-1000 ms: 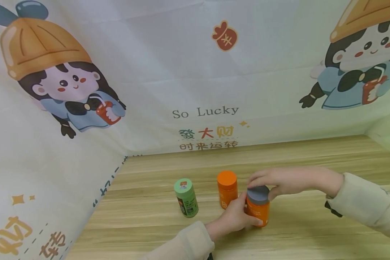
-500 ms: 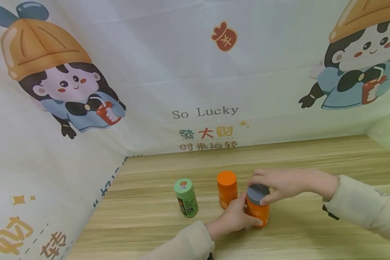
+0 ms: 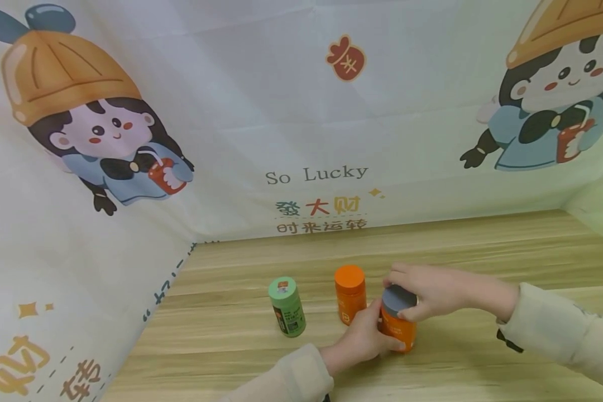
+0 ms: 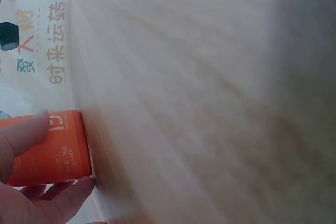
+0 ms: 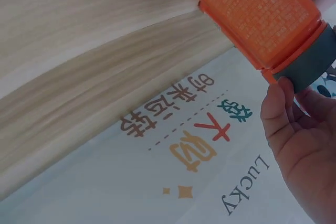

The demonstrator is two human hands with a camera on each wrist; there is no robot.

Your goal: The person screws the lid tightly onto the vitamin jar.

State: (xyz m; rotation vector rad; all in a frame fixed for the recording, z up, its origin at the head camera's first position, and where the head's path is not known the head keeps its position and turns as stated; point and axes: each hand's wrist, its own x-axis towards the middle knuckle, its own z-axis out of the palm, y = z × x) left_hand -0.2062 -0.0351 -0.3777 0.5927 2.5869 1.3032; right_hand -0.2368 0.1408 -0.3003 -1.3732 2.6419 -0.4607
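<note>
An orange bottle (image 3: 396, 329) with a grey screw lid (image 3: 399, 300) stands upright on the wooden table. Its lower body is in the grip of my left hand (image 3: 363, 338), thumb on the near side; the left wrist view shows the bottle (image 4: 50, 153) between thumb and fingers. From the right, my right hand (image 3: 434, 293) holds the grey lid by its edge. In the right wrist view, fingertips of the right hand (image 5: 304, 140) meet the lid (image 5: 310, 59), which sits on the bottle. The bottle's far side is partly hidden.
Just left of the held bottle stands another orange bottle (image 3: 350, 293) with an orange lid, partly behind the left hand. A green bottle (image 3: 287, 307) stands further left. Printed cloth (image 3: 241, 123) hangs behind and beside the table (image 3: 221, 312).
My right hand has shifted slightly left around the lid, and its thumb now lies on the lid's near edge. The left hand keeps its hold; the bottle stays in place.
</note>
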